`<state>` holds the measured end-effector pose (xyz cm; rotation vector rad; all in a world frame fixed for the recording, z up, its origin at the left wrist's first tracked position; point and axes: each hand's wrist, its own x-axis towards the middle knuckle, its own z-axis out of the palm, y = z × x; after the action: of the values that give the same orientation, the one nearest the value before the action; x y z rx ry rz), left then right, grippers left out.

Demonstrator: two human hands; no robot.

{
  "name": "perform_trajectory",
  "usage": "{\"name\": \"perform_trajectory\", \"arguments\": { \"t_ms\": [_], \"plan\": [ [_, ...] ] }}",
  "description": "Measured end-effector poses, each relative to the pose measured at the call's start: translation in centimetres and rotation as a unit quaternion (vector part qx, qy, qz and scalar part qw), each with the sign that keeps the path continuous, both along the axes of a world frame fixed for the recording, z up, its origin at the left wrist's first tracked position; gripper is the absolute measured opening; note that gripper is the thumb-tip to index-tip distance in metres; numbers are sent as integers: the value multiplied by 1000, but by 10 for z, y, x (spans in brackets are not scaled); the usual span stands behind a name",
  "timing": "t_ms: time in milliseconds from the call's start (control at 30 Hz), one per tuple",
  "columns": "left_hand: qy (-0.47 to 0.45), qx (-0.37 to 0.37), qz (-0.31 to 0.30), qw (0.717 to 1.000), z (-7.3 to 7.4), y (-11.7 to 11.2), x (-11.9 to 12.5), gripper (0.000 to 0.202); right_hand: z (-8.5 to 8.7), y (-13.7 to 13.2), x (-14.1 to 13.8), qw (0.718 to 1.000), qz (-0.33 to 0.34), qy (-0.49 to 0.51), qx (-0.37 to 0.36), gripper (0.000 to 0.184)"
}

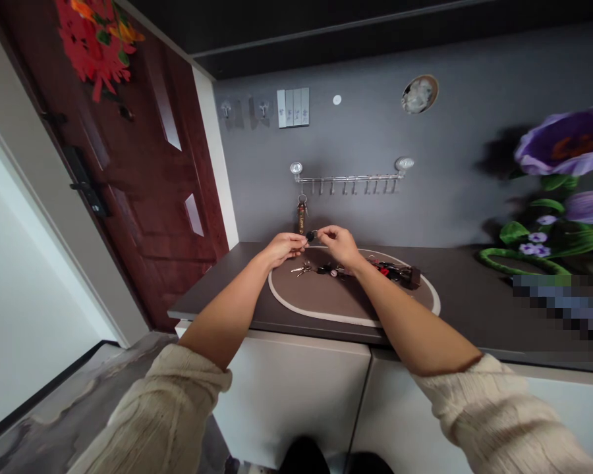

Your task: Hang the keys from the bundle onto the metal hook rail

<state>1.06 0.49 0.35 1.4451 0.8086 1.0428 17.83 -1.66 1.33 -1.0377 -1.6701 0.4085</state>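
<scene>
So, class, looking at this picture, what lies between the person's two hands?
The head view shows a small black-headed key held up between the left hand and the right hand, with the fingers of both at it.

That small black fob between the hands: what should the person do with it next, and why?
Probably lift it onto a free hook. The left hand and right hand hold the small black fob just below the metal hook rail. A keychain hangs from that rail, and its other hooks look bare.
</scene>
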Motion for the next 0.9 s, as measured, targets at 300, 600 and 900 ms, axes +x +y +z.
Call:
{"name": "perform_trajectory", "arguments": {
  "t_ms": [300, 600, 900],
  "plan": [
    [28, 23, -49, 998, -3, -4, 3, 29, 3, -2, -1, 983, 114, 117, -78, 21],
    [57, 98, 53, 992, -1, -5, 8, 29, 3, 3, 3, 986, 110, 107, -66, 26],
    [76, 212, 160, 961, 0, -4, 13, 23, 16, 20, 4, 997, 16, 75, 4, 24]
  ]
}}
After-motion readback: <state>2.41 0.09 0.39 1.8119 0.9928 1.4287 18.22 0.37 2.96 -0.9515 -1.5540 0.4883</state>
